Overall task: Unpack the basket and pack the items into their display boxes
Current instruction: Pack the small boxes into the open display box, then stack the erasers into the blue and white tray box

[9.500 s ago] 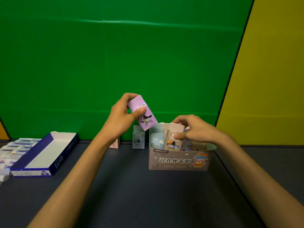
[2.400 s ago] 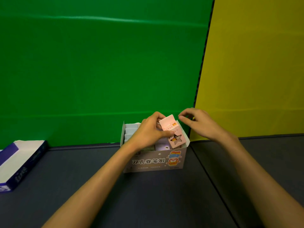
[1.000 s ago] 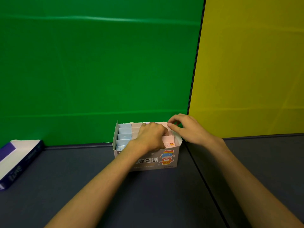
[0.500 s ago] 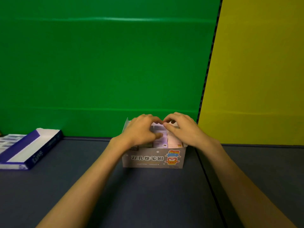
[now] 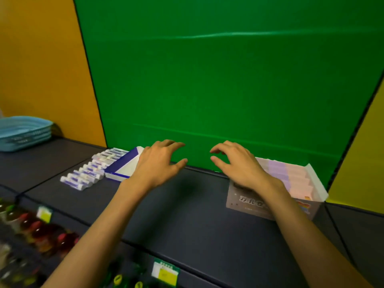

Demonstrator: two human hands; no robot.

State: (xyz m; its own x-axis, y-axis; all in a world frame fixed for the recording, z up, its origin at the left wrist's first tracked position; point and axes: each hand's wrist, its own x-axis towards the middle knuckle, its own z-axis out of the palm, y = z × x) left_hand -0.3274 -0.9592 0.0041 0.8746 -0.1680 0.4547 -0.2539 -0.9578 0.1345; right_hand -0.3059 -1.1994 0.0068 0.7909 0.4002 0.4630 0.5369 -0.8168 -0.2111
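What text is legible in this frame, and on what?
Nothing reads cleanly.
Grey display box front: large printed characters, motion-blurred and partly behind the right forearm.
Blue-and-white box: no legible print.
Small packs: labels too small.
Shelf price tags: blurred.

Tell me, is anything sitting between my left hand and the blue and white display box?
Nothing visible does. The left hand hovers open just right of the blue and white display box, partly overlapping its far corner in view. The row of small packets lies on the box's other side.
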